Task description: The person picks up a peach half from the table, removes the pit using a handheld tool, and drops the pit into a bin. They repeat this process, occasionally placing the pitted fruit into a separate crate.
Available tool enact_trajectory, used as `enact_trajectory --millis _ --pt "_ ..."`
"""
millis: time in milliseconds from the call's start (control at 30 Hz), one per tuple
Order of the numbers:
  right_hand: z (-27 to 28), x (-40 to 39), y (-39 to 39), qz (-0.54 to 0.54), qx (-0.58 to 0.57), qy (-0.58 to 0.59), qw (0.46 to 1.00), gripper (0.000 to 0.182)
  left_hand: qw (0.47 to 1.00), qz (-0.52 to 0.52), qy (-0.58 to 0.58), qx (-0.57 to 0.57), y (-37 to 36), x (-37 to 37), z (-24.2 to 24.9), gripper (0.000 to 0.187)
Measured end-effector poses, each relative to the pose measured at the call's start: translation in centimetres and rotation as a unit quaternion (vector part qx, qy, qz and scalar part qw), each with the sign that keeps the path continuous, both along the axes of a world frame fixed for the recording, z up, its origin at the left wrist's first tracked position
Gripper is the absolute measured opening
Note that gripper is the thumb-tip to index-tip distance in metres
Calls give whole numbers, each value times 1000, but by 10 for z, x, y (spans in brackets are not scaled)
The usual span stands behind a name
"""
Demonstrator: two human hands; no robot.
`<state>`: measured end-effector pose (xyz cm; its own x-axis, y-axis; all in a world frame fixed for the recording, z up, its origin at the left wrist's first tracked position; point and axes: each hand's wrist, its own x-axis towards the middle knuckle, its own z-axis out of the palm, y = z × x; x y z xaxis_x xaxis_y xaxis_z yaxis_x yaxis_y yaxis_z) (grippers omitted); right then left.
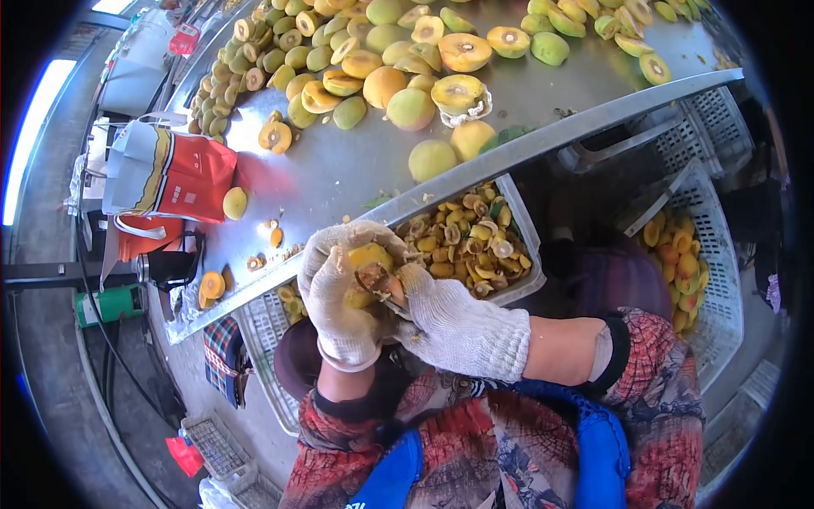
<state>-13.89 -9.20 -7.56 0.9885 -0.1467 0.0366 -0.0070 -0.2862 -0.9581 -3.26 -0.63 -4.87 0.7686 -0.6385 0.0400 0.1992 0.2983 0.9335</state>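
Observation:
My left hand (335, 293), in a dirty white knitted glove, is wrapped round a yellow peach (370, 254) just over the front edge of the metal table. Its flesh looks cut open, with a brown patch in the middle. My right hand (462, 322), gloved the same way, presses its thumb side against the peach from the right. Those fingers are closed, but whatever they hold is hidden. Right behind my hands, below the table edge, a crate of peach pits and scraps (475, 242) shows.
Whole and halved peaches (407, 110) cover the far part of the metal table (331, 165). A red paper bag (197, 174) stands at its left. White crates flank my legs; the right crate (721, 254) holds peach halves (678, 267). A raised metal rim (551, 151) runs along the table's near edge.

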Motion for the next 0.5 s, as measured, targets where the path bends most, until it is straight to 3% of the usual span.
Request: enact_trajectory --millis 267,433,500 --pt "-5 0 11 -12 48 5 999 38 991 -129 -27 23 5 19 6 28" --pt "5 -4 5 8 105 18 994 42 981 -159 -67 93 6 29 12 29" --pt "0 -5 7 -2 42 15 999 45 978 -167 -86 91 2 29 14 28"
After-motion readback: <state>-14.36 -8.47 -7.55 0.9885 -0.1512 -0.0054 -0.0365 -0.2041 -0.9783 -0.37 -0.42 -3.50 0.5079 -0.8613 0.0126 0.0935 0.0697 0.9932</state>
